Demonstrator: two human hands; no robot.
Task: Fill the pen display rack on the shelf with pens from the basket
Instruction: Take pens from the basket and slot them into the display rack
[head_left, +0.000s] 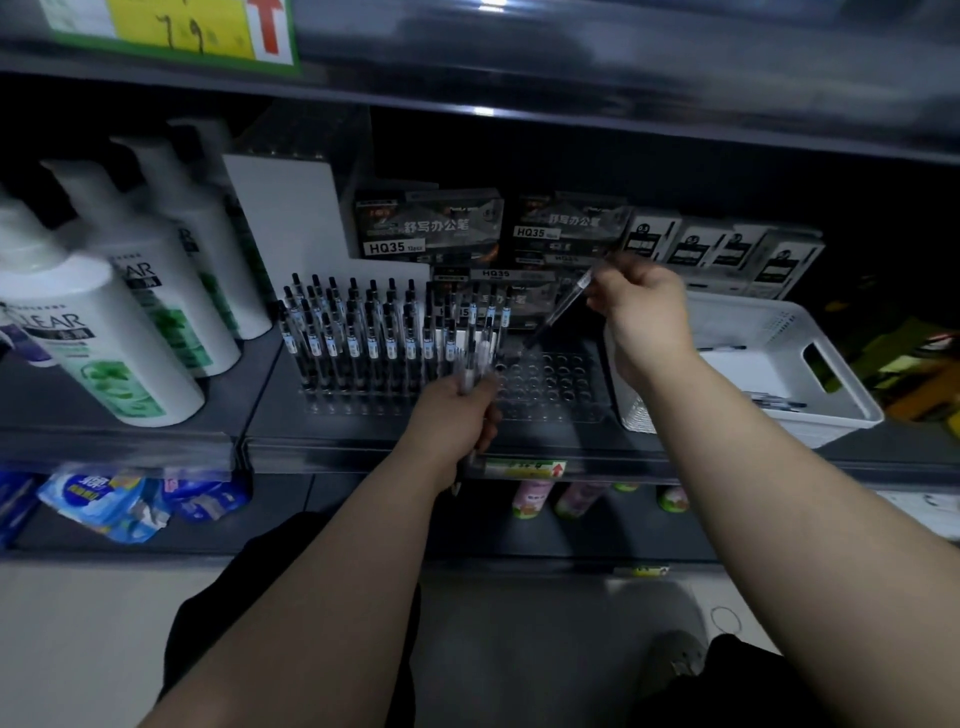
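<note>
Head view of a dark grey store shelf (262, 395) at mid-frame. At centre stands the clear plastic pen display rack (550, 382), a perforated tray. Its left part is filled with upright black-capped clear-barrelled pens (363, 338) in close rows, while the round holes of its right part show bare. The left hand (457, 413), lower centre, is in front of the rack's middle. Its fingers (488, 410) are curled round a blurred bundle of clear pens (475, 364), whose upper ends rise above the fist and whose lower ends project below it. The right hand (639, 306), right of centre and above the rack, has its fingers closed in a pinch on the upper end of a single clear pen (561, 306). This pen is tilted, its dark tip pointing down and left to a spot just above the rack's rear empty holes; whether the tip touches the rack cannot be told. The white plastic basket (737, 317) with perforated walls and a handle slot sits on the shelf just to the right of the rack. A few loose pens (774, 401) lie on its floor. Behind the rack are stacked dark pen boxes marked HQ35 (426, 223). At the left of the frame stand white pump bottles with green labels (104, 338). A yellow price tag (176, 26) hangs at the upper left.
</note>
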